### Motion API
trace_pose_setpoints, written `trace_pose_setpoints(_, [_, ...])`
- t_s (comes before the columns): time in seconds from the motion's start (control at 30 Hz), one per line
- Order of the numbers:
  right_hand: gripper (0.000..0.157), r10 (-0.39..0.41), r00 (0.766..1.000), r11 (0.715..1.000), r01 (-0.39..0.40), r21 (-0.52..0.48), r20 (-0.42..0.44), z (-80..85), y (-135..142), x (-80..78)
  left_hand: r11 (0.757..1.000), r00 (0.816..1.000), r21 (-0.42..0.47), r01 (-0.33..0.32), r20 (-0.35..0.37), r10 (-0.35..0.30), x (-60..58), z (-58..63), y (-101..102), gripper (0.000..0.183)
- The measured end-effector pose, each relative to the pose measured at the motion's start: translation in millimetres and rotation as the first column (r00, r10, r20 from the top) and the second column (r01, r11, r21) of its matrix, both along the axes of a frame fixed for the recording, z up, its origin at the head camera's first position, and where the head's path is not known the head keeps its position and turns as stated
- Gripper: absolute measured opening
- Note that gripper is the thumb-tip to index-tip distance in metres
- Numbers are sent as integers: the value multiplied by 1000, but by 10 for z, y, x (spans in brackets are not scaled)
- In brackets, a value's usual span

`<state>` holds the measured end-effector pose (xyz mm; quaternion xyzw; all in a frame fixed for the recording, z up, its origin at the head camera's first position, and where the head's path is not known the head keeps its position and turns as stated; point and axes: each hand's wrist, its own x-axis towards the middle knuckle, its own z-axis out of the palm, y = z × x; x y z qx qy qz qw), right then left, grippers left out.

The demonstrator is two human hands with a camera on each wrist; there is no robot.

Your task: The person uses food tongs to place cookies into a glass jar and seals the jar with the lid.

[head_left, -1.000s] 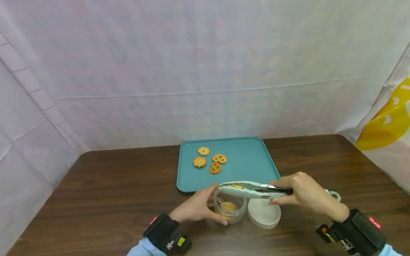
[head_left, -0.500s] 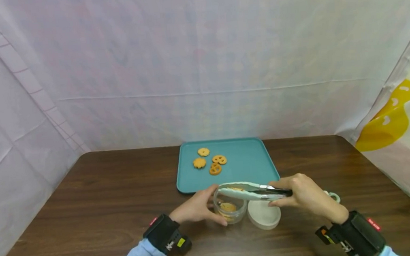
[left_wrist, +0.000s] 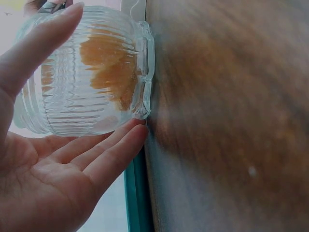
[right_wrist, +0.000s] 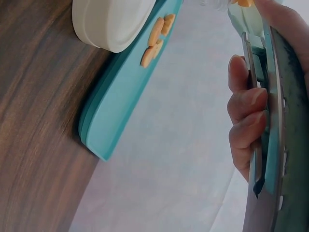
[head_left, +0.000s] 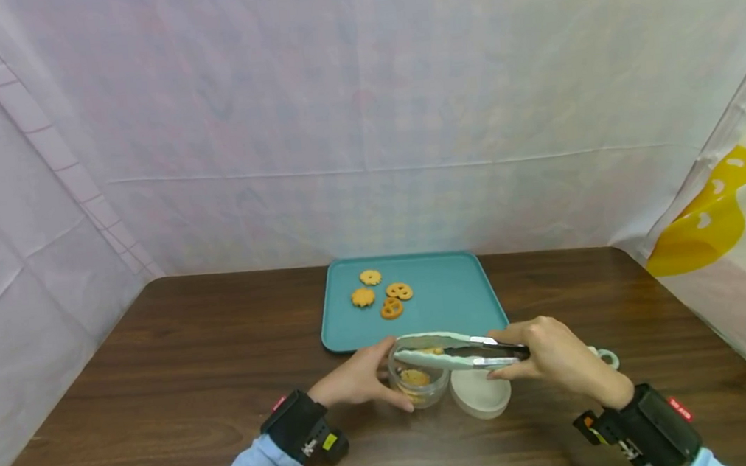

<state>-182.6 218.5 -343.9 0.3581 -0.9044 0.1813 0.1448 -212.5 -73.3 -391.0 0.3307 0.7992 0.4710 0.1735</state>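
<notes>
My left hand holds a clear ribbed glass jar, thumb on one side and fingers on the other. Inside it lie golden cookies. With my right hand I grip tongs that have mint-green tips and a dark handle. Their tips stand spread over the jar's mouth, and a cookie shows between them; whether they touch it I cannot tell. Just right of the jar sits a round white lid or shallow dish.
Behind the jar, a teal tray bears several cookies, among them a pretzel-shaped one. A mint-green loop shows partly behind my right wrist. White cloth hangs beyond the brown table.
The tongs' tips have spread wider apart, and the cookie between them appears slightly lower over the jar. My left hand and the jar have stayed in place.
</notes>
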Motion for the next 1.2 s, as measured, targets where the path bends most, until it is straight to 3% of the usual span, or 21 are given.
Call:
trace_pose_setpoints(0.43, [58, 46, 999, 998, -45, -32, 20, -15, -2, 3, 1000, 999, 1, 2, -39, -2, 15, -16, 7, 72])
trace_pose_setpoints(0.77, [55, 54, 998, 996, -53, -72, 17, -1, -6, -16, 1000, 1000, 5, 3, -18, -3, -3, -16, 8, 78])
trace_pose_setpoints(0.93, [54, 13, 1000, 995, -12, -96, 12, 11, -27, -65, 1000, 999, 8, 1, -41, -1, -8, -20, 2, 82])
trace_pose_setpoints(1.2, [58, -76, 997, 992, 76, -99, 3, -29, -58, -224, 1000, 1000, 21, 7, -6, -7, -16, -29, 14, 78])
